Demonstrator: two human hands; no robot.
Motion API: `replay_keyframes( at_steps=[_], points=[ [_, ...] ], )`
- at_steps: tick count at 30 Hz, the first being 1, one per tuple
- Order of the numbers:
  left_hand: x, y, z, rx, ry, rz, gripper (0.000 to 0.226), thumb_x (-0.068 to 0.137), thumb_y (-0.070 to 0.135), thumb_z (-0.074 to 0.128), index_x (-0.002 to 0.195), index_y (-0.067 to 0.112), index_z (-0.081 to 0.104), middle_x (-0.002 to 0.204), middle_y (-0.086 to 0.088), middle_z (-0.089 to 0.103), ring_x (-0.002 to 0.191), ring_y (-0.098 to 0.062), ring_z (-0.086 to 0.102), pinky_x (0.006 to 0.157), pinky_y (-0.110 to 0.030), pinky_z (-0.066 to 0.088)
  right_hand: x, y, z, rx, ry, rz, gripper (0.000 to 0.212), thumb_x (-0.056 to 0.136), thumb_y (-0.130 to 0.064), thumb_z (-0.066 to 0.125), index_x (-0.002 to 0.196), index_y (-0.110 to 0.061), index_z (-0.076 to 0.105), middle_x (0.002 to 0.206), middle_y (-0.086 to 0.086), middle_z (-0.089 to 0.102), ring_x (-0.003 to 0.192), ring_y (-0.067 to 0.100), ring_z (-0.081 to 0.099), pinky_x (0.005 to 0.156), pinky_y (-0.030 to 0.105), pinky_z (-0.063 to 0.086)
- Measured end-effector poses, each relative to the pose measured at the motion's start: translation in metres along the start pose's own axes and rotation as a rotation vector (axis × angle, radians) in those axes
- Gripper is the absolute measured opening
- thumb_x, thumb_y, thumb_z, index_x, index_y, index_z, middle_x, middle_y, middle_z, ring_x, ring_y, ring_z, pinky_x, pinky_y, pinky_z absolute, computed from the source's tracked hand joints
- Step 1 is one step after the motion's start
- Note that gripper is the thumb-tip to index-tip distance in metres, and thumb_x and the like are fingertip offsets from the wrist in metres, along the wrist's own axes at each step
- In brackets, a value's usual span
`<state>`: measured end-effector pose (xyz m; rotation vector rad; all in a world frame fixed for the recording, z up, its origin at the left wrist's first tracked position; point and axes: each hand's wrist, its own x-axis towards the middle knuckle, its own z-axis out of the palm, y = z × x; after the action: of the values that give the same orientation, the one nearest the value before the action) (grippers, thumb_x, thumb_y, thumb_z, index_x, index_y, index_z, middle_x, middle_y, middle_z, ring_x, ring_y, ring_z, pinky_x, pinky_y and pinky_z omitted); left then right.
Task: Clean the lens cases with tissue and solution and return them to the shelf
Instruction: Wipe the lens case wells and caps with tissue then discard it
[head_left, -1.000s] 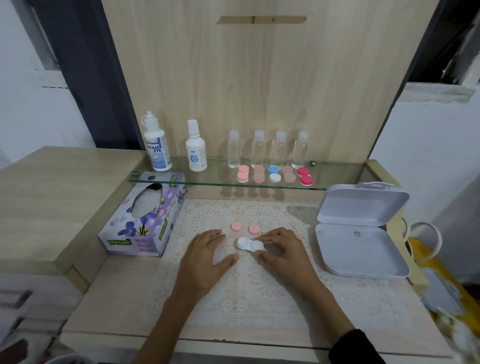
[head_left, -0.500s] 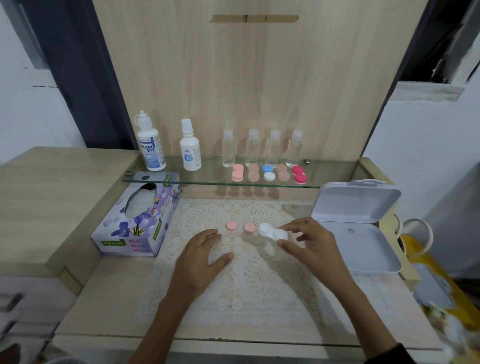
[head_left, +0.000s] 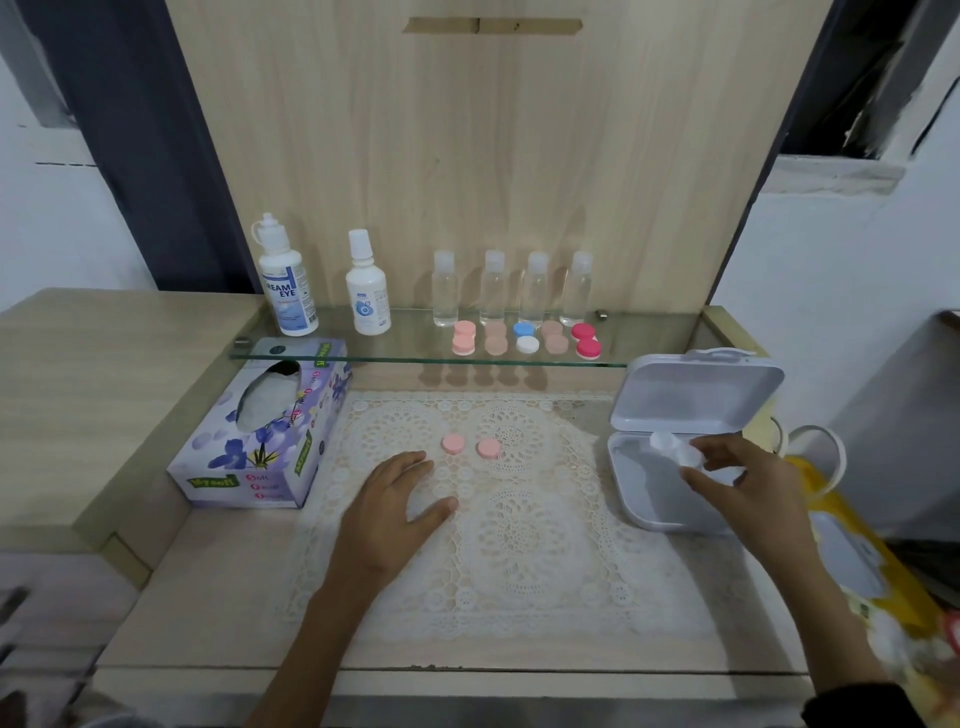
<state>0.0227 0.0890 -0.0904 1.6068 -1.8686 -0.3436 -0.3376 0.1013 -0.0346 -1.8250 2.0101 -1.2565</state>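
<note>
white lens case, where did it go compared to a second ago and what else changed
The right hand picked the white double-cup lens case off the cream lace mat and carried it right; it now holds it over the open white plastic box. The left hand let go and stays flat on the mat. The two round pink caps have not moved.

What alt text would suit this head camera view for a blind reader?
A person's right hand holds a white lens case over an open grey plastic box, while the left hand rests flat on a lace mat near two loose pink caps. More lens cases and bottles line a glass shelf.
</note>
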Motion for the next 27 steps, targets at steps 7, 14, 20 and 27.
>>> replay_keyframes(
  at_steps=[7,14,20,27],
  points=[
    [0.0,-0.001,0.001,0.002,-0.001,0.005,0.063,0.082,0.058,0.059,0.133,0.021,0.054,0.141,0.016,0.042,0.132,0.001,0.03,0.104,-0.018,0.026,-0.004,0.011,0.009,-0.133,0.086,-0.208,0.037,0.068,0.009,0.077,0.097,-0.012,0.068,0.083,0.001,0.062,0.073,0.015,0.055,0.062,0.027,0.038],
    [0.0,-0.001,0.001,0.003,0.011,0.013,0.063,0.083,0.059,0.059,0.132,0.021,0.054,0.141,0.015,0.042,0.132,0.0,0.031,0.104,-0.02,0.027,-0.006,0.013,0.012,-0.173,0.172,-0.328,0.034,0.071,0.014,0.073,0.099,-0.003,0.067,0.092,0.016,0.067,0.073,0.018,0.052,0.065,0.029,0.042],
    [0.0,-0.003,0.001,0.007,-0.006,0.008,0.08,0.074,0.077,0.044,0.132,0.022,0.054,0.14,0.017,0.043,0.13,0.003,0.031,0.103,-0.018,0.029,-0.007,0.009,0.014,-0.023,0.146,-0.173,0.025,0.08,-0.01,0.076,0.102,-0.013,0.066,0.086,0.004,0.065,0.072,0.017,0.055,0.062,0.027,0.043],
    [0.0,-0.003,0.002,0.004,-0.002,0.011,0.08,0.074,0.076,0.043,0.132,0.022,0.054,0.141,0.016,0.043,0.128,0.007,0.029,0.103,-0.018,0.027,-0.013,-0.046,0.037,0.323,0.074,-0.149,0.014,0.082,-0.022,0.073,0.095,-0.019,0.067,0.094,-0.005,0.064,0.081,0.008,0.058,0.061,0.021,0.046]
  ],
)
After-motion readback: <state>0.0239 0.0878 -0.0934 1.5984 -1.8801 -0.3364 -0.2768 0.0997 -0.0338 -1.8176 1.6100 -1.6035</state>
